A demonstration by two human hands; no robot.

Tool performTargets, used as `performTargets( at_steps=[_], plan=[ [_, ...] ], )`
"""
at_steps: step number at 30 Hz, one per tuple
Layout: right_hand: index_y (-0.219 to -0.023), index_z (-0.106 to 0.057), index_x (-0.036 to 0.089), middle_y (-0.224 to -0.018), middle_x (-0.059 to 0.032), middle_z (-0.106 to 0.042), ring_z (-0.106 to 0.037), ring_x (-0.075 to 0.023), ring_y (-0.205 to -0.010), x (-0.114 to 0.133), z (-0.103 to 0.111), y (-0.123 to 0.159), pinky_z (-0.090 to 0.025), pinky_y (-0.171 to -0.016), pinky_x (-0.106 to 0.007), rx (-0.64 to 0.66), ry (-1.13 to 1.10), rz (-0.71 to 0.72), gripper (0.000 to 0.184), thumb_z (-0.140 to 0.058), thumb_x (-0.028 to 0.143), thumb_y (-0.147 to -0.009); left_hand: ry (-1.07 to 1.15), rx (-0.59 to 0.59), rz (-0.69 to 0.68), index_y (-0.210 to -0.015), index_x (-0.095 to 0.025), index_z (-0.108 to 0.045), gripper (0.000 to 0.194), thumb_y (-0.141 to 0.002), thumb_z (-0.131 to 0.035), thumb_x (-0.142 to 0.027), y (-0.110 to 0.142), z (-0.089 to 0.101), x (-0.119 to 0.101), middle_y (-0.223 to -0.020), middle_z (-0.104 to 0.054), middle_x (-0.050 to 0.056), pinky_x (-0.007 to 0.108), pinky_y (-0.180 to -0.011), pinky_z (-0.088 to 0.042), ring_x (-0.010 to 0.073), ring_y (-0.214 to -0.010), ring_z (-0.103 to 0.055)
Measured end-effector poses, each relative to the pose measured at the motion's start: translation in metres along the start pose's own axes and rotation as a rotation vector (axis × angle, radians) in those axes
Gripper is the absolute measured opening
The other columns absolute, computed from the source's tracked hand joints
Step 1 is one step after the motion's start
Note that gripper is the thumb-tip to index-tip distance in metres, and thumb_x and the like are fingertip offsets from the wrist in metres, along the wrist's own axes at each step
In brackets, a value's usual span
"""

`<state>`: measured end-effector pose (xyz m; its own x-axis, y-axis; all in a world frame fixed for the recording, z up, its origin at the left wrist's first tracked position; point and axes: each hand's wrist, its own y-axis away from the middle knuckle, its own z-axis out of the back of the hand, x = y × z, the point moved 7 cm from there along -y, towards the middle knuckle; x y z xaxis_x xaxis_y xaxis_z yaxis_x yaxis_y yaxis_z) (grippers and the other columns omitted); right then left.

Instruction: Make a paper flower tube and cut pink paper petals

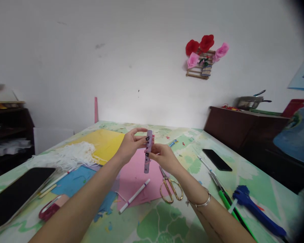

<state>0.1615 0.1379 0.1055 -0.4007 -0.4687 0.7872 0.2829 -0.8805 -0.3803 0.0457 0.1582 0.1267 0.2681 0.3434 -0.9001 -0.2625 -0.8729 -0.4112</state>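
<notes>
Above the table, both hands hold a narrow purple strip [147, 165] with dark spots along it, standing nearly upright. My left hand [133, 143] grips its upper part, thumb on the near face and fingers behind. Lower down, my right hand [164, 157] pinches the strip, with a bit of pink showing at the fingers. Under the hands lies a pink paper sheet [131, 179]. A white marker [134, 196] rests across that sheet, and gold-handled scissors [170, 189] lie at its right edge.
On the left are yellow paper [106, 138], white string [78, 153], blue paper [74, 180] and a large phone [20, 194]. To the right lie a black phone [217, 159], a green-handled cutter [228, 202] and a blue-handled tool [258, 212]. A wall [152, 108] closes the far side.
</notes>
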Motion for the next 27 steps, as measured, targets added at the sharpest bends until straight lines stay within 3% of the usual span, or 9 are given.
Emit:
performTargets(
  at_steps=[8, 18, 22, 27],
  plan=[
    [-0.076, -0.07, 0.016, -0.077, -0.0023, -0.073, -0.065, -0.0185, -0.074, -0.008, -0.003, 0.0, -0.046, -0.064, -0.025, -0.027, 0.016, 0.003, 0.013, -0.057, 0.016, -0.076, -0.029, -0.016, -0.003, -0.102, -0.015, -0.053, 0.043, -0.07, -0.076, -0.032, 0.003, -0.002, 0.001, -0.08, -0.074, 0.008, 0.042, -0.079, -0.054, 0.0226, -0.076, -0.07],
    [-0.077, -0.071, 0.017, -0.07, 0.0, -0.07, -0.062, -0.016, -0.067, -0.021, -0.01, -0.004, -0.043, -0.059, -0.023, -0.074, 0.083, 0.035, 0.013, -0.059, 0.016, -0.074, -0.168, 0.124, 0.084, -0.102, -0.016, -0.055, 0.038, -0.073, -0.073, -0.033, 0.001, 0.0, 0.002, -0.088, -0.074, 0.009, 0.039, -0.078, -0.054, 0.0221, -0.08, -0.07],
    [-0.08, -0.071, 0.019, -0.073, -0.0002, -0.071, -0.063, -0.0161, -0.068, -0.029, -0.014, -0.005, -0.045, -0.061, -0.024, -0.076, 0.069, 0.021, 0.011, -0.061, 0.02, -0.074, -0.368, 0.076, 0.09, -0.093, -0.016, -0.059, 0.03, -0.072, -0.07, -0.033, 0.001, 0.009, -0.002, -0.085, -0.074, 0.009, 0.039, -0.077, -0.054, 0.0244, -0.083, -0.069],
    [-0.078, -0.072, 0.019, -0.071, 0.0003, -0.07, -0.064, -0.017, -0.07, -0.042, -0.019, -0.005, -0.046, -0.062, -0.024, -0.062, 0.064, -0.037, 0.011, -0.064, 0.017, -0.072, -0.92, -0.11, -0.068, -0.08, -0.019, -0.066, 0.014, -0.073, -0.065, -0.031, 0.002, 0.02, -0.028, -0.079, -0.073, 0.006, 0.036, -0.071, -0.052, 0.0261, -0.08, -0.069]
  ],
)
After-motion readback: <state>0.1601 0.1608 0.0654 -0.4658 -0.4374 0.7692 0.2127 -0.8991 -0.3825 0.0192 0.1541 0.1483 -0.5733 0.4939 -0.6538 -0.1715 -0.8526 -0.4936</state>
